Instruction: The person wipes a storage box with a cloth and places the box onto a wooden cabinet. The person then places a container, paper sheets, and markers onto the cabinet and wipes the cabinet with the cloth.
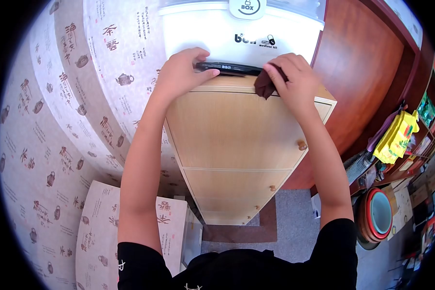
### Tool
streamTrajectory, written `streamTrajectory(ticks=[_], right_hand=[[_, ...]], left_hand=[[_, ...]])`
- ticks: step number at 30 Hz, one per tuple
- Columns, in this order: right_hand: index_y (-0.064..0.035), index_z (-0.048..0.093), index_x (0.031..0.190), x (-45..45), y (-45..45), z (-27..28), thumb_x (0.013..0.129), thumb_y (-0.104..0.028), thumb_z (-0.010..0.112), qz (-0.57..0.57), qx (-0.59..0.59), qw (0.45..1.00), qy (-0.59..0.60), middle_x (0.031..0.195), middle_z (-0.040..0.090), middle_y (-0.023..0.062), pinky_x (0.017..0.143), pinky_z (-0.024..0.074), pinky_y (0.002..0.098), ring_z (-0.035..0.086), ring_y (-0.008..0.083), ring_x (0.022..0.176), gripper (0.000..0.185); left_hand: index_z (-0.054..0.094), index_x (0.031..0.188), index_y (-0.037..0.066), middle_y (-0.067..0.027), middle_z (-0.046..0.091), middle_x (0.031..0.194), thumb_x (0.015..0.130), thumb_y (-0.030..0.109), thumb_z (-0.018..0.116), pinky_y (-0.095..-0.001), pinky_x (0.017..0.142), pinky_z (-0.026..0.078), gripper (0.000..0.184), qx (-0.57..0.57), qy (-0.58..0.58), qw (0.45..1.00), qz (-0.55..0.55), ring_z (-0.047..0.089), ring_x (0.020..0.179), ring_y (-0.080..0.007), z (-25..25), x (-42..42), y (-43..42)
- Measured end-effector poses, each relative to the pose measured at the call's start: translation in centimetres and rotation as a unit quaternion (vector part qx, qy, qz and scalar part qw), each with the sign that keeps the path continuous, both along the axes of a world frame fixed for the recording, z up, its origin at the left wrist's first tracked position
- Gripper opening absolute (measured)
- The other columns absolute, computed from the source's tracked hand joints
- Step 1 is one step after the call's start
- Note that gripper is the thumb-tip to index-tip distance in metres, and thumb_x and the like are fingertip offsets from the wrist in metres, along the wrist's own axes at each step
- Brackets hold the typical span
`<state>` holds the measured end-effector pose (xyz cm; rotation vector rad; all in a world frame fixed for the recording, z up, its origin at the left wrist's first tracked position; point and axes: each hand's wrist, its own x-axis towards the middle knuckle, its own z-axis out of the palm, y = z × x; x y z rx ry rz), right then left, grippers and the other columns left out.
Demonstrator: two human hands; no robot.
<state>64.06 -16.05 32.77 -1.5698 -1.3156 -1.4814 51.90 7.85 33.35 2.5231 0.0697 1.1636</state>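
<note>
A slim black object (232, 68) with small pale markings lies along the front of the wooden cabinet's (237, 128) top; its exact kind I cannot make out. At its left end, the thumb and fingers of my left hand (179, 72) close around it. My right hand (297, 79) is closed on a dark brown cloth (264, 86), which hangs over the front edge by the object's right end. Directly behind stands a white medical kit box (203, 36) with a clear lid and latch. Part of the black object is hidden by the cloth and my fingers.
Patterned wallpaper (48, 121) runs along the left, with a covered block (130, 217) below. A reddish wooden door (357, 63) stands right of the cabinet. Further right are a yellow bag (396, 137), shelves (432, 130) and stacked basins (378, 212).
</note>
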Motion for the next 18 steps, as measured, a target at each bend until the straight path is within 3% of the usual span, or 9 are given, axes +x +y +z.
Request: streamTrajectory(ticks=[4,10,12,18], right_hand=[[-0.0069,0.071,0.087,0.8,-0.2,-0.4,0.082,-0.014,0.073,0.002,-0.024,0.998,0.050,0.087,0.067,0.0044,0.070,0.0507,0.0326,0.062,0.0217,0.081,0.009],[-0.0109,0.074,0.098,0.1,-0.8,0.4,0.083,-0.018,0.073,0.028,-0.172,0.981,0.080,0.097,0.068,-0.0007,0.075,0.0502,0.0313,0.059,0.0191,0.088,0.016],[-0.0137,0.075,0.100,0.5,-0.6,0.7,0.087,-0.025,0.068,0.023,-0.205,0.975,0.083,0.107,0.069,-0.0030,0.079,0.0502,0.0308,0.058,0.0188,0.091,0.018],[-0.0173,0.075,0.096,1.1,0.2,0.8,0.091,-0.044,0.058,-0.006,-0.242,0.963,0.121,0.110,0.069,-0.0036,0.085,0.0488,0.0328,0.057,0.0210,0.095,0.032]], left_hand=[[0.063,0.120,0.006,-0.0103,0.068,0.110,0.077,0.032,0.079,-0.0329,0.079,0.053,0.053,-0.008,0.020,0.999,0.027,0.067,0.087,-0.0236,0.1,0.0,-0.2],[0.061,0.126,0.008,-0.0095,0.067,0.111,0.074,0.028,0.082,-0.0311,0.075,0.053,0.059,-0.059,0.046,0.996,-0.047,0.064,0.082,-0.0175,0.6,-0.5,0.3],[0.060,0.128,0.009,-0.0097,0.066,0.114,0.072,0.023,0.084,-0.0301,0.076,0.053,0.063,-0.129,0.055,0.982,-0.124,0.064,0.083,-0.0154,0.4,-0.6,1.0],[0.061,0.127,0.006,-0.0105,0.065,0.118,0.069,0.016,0.085,-0.0285,0.079,0.051,0.063,-0.170,0.069,0.973,-0.140,0.064,0.084,-0.0143,0.9,-1.2,1.0]])
